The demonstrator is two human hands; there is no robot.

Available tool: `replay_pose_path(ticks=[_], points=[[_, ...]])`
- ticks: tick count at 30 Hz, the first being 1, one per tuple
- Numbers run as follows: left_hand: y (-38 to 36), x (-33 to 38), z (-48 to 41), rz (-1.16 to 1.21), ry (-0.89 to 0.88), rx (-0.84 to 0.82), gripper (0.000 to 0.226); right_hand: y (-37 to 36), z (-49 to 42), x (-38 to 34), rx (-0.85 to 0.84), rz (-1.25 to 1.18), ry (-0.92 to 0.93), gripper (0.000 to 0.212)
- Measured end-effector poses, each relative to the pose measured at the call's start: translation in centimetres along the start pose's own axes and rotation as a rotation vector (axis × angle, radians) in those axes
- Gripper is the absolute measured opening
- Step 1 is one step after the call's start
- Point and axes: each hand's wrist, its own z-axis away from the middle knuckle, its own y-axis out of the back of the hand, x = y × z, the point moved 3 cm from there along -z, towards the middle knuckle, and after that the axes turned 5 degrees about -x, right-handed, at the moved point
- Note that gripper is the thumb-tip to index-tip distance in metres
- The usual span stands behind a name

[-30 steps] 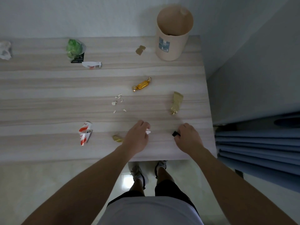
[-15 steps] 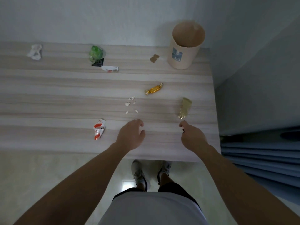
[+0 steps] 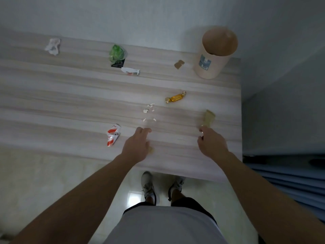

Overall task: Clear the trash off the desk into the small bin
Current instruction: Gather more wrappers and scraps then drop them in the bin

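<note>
Trash lies scattered on the desk (image 3: 52, 95): one white wad (image 3: 52, 46), one green wrapper (image 3: 117, 54), one red-white wrapper (image 3: 112, 135), several white crumbs (image 3: 149, 111), one gold candy (image 3: 175, 98). Left hand (image 3: 136, 147) curled, grip unclear; right hand (image 3: 211, 143) pinches something small. One bin (image 3: 213, 53) stands far right.

Pale wood-grain desk (image 3: 70, 95). On it: tan cylindrical paper bin (image 3: 213, 55) at far right corner; brown card scrap (image 3: 179, 64) beside it; crumpled white tissue (image 3: 52, 46); green plastic wrapper (image 3: 117, 54); white torn packet (image 3: 131, 70); gold foil candy (image 3: 175, 98); white crumbs (image 3: 149, 111); olive wrapper (image 3: 208, 118); red-and-white wrapper (image 3: 112, 135).
</note>
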Motion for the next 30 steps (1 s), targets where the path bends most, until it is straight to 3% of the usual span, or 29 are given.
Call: replay_pose_path(ticks=[5,10,16,25,30], points=[[-1.0,-1.1,-0.3,-0.011,0.204,-0.087,0.056,0.7,-2.4,1.0,-0.001,-0.013,0.003,0.054],[-2.4,-1.3,-0.6,-0.038,0.257,-0.117,0.055,1.1,-4.8,2.3,-0.035,-0.031,-0.016,0.068],[-3.5,-0.6,-1.6,-0.051,0.245,-0.130,0.028,0.9,-6.8,3.6,-0.072,-0.038,-0.008,0.082],[-3.7,-0.2,-2.7,0.022,0.256,-0.095,0.021,0.1,-7.9,4.0,-0.055,-0.026,0.015,0.055],[-3.6,0.3,-2.7,0.042,0.236,-0.113,0.026,-0.3,-7.8,4.3,-0.044,-0.066,0.029,0.028]])
